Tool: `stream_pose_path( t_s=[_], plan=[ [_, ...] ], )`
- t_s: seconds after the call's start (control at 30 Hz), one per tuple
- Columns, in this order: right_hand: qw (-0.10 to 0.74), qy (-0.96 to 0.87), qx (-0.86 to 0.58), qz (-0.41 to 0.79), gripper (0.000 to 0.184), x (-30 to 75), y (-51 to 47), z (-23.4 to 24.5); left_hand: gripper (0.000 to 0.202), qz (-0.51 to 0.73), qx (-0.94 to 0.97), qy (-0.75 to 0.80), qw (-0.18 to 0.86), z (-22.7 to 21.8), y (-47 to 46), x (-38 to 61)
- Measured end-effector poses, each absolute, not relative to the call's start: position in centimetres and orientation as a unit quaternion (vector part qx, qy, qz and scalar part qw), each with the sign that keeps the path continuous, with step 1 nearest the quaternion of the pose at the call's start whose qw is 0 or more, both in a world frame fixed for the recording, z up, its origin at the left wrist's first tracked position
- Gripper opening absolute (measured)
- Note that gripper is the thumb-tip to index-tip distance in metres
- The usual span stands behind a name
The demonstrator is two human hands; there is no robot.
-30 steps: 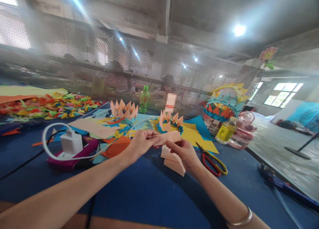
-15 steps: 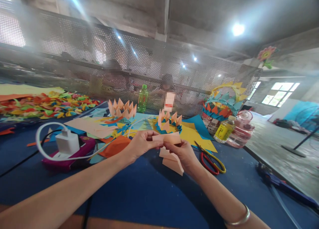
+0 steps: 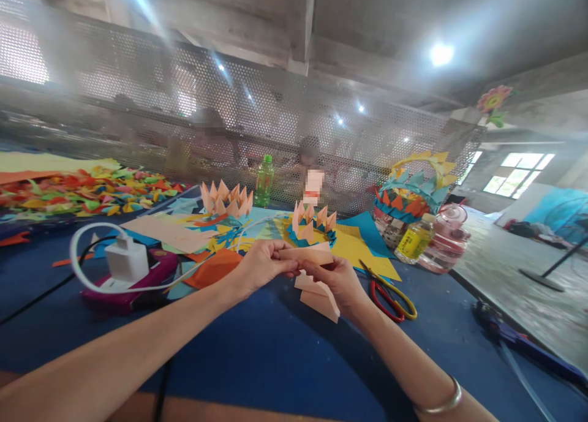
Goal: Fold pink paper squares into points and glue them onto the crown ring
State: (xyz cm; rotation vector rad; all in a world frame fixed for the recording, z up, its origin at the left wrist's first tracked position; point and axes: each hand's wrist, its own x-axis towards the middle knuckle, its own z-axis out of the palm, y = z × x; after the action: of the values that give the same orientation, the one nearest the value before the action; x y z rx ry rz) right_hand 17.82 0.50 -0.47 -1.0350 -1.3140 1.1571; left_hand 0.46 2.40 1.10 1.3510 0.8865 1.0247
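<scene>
Two pinches I watch remotely: the left hand (image 3: 263, 267) and the right hand (image 3: 343, 285) press one peach paper strip (image 3: 316, 253) between thumbs and fingers, left of the scissors (image 3: 375, 280), apparently so that it cannot slip.

Peach paper (image 3: 322, 305), scissors (image 3: 378, 280) on blue table (image 3: 248, 361)
</scene>
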Motion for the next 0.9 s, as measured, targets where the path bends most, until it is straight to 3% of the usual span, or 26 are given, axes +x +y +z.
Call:
stream_pose_path(
  t_s=[0.2,0.77,0.9],
  plan=[
    [0.533,-0.556,-0.432,0.469,0.035,18.04,0.69,-0.23,0.031,0.437,0.569,0.377,0.586,1.36,2.29,0.18],
    [0.55,-0.583,-0.464,0.376,0.058,18.48,1.35,-0.85,0.029,0.436,0.541,0.405,0.594,1.76,2.19,0.3],
    [0.535,-0.602,-0.444,0.393,0.053,18.59,1.32,-0.73,0.033,0.432,0.541,0.407,0.597,1.62,2.35,0.12]
  ],
)
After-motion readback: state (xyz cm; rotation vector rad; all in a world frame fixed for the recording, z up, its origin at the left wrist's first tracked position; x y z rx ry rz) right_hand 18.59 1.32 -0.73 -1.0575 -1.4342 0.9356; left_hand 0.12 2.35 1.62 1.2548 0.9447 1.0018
